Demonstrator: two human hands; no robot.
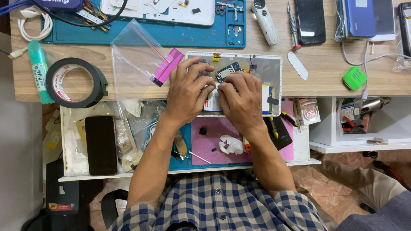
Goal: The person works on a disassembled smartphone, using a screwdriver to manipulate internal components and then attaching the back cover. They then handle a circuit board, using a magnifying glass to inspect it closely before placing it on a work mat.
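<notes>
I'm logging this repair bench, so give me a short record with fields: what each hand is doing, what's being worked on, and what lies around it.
left hand: fingertips pressed on the opened tablet, holding nothing separate
right hand: fingertips beside the left ones, just below the blue circuit board
tablet: white frame, back off, lying flat at the desk edge
left of hands: clear bag, tape roll
drawer below: black phone, pink mat

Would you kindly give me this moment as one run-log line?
left hand: on opened tablet | right hand: fingers beside blue circuit board | clear bag left of the tablet | black tape roll further left
</notes>
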